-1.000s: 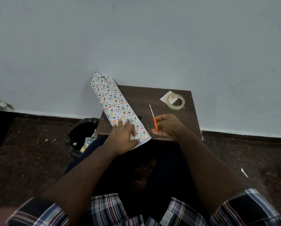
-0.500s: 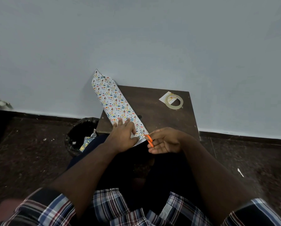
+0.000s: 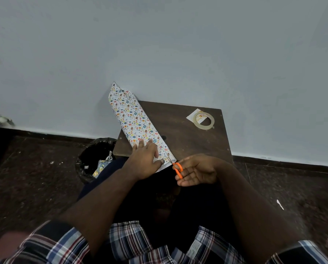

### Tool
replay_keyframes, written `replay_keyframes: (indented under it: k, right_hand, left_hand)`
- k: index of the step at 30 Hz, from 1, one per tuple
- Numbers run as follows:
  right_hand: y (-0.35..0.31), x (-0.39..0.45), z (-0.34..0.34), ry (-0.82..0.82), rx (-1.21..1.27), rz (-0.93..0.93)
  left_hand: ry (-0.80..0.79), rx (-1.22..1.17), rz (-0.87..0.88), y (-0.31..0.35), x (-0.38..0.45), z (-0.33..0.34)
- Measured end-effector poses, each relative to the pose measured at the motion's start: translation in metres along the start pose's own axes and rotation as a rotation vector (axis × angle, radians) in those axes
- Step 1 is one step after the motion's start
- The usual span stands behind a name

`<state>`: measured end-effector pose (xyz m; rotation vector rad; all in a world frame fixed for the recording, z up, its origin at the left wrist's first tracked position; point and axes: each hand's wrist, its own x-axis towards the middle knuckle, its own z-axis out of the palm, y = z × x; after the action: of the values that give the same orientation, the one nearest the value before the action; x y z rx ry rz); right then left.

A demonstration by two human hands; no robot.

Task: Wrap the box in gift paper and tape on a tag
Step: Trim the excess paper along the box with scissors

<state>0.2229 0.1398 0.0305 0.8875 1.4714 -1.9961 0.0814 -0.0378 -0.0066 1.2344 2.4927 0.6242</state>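
The gift paper (image 3: 135,121) already encloses the box lengthwise on the worktop (image 3: 188,134). The left hand (image 3: 146,159) presses flat on its near end; the right hand (image 3: 195,171) grips orange scissors (image 3: 177,168) at that edge. Ends, tape roll (image 3: 204,121) and tag (image 3: 192,116) seem unused.

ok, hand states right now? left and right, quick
Left hand: open, fingers pressing flat on the wrapped box.
Right hand: closed, holding the orange scissors at the paper's near end.

L hand (image 3: 147,156) flat on gift paper (image 3: 134,122); R hand (image 3: 195,171) grips scissors (image 3: 177,168) (orange).
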Motion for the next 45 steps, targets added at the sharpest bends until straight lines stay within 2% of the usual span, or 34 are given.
replay_keyframes:
  k: [14,45]
  right_hand:
    - [0.004,0.01,0.012,0.024,0.014,-0.092]
    - [0.005,0.011,0.015,0.056,0.021,-0.117]
  left_hand:
    - [-0.005,-0.015,0.008,-0.002,0.0,0.002]
    - [-0.023,-0.02,0.014,-0.008,0.001,0.002]
